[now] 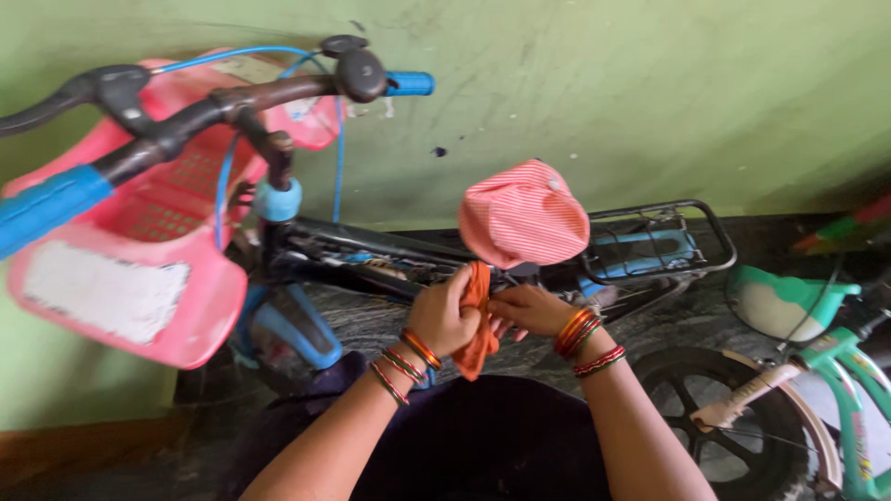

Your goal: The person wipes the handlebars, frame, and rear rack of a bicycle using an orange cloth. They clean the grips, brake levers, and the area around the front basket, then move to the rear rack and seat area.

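A small bicycle leans against a green wall, its black frame running across the middle. Its seat is covered in red-and-white striped cloth. My left hand is closed around an orange cloth, pressing it against the frame just under the seat. My right hand rests beside it with fingers on the cloth's lower part and the frame. Both wrists carry red, green and orange bangles.
A pink plastic basket hangs at the front below the handlebar with blue grips. A black rear rack sits behind the seat. A second, teal child's bicycle stands at the right. My dark-clothed lap fills the bottom.
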